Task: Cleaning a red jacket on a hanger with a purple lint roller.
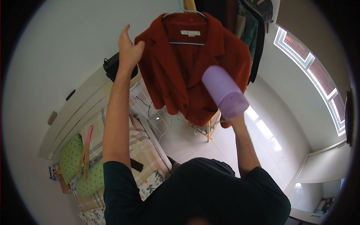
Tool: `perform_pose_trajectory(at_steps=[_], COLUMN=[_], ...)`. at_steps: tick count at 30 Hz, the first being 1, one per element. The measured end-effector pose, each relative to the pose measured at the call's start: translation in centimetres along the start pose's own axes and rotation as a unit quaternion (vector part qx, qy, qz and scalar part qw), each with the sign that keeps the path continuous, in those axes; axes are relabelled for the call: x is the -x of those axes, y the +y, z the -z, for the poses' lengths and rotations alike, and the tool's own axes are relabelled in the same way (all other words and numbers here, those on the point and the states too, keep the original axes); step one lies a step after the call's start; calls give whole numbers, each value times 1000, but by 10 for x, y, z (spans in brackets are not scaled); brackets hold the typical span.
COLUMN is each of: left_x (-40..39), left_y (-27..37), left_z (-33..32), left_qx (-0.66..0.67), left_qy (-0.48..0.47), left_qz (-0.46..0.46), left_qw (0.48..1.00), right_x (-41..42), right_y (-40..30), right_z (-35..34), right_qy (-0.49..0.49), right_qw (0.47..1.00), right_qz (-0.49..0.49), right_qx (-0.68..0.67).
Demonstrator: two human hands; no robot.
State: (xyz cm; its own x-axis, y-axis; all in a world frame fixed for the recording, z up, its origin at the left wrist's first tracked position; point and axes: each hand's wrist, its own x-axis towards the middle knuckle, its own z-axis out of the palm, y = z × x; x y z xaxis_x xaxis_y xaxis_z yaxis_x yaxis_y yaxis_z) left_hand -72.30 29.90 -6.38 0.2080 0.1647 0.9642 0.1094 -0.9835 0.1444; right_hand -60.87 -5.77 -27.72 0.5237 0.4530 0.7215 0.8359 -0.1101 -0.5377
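A rust-red wool-like jacket [168,73] hangs in front of me on a light-blue hanger [186,43], its front facing me. My left hand [130,52] is raised beside the jacket's shoulder, thumb and fingers apart, holding nothing; whether it touches the cloth I cannot tell. In my right hand [237,120] is a lilac cylindrical appliance [219,83] that looks like a handheld garment steamer, with a translucent purple end [234,105]. It is tilted and slightly blurred in front of the jacket's lower right side. The appliance hides most of the fingers holding it.
At left is a bed with a plaid sheet [147,160], green dotted pillows [71,157], a pink-handled brush [89,135] and a black phone [136,165]. A white wire rack [146,105] stands beyond it. Other clothes [253,42] hang behind the jacket, above a wooden stand [208,130].
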Motion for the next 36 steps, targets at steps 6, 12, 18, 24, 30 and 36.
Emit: perform_pose_trajectory(at_steps=[6,12,18,24,30,36], left_x=[15,51,205,316,408,423], left_y=[-29,-33,-61,-25,-3,28], left_z=[-8,15,30,62,100,127], left_qx=[204,309,287,278,263,280], left_qy=[-287,-267,-257,-251,-230,-101], left_qz=[229,309,413,496,584,637], left_qw=[908,859,826,784,733,712], right_x=[14,12,30,10,-36,-26], right_y=[-25,-25,25,-23,-81,-90], right_z=[-12,-4,-2,-30,-46,-95], right_qy=[-143,-79,-110,-66,-145,-204], right_qw=[981,976,991,993,977,951], right_qz=[-117,-186,-52,-14,27,-5], right_qx=[-56,-85,61,-95,-155,-235])
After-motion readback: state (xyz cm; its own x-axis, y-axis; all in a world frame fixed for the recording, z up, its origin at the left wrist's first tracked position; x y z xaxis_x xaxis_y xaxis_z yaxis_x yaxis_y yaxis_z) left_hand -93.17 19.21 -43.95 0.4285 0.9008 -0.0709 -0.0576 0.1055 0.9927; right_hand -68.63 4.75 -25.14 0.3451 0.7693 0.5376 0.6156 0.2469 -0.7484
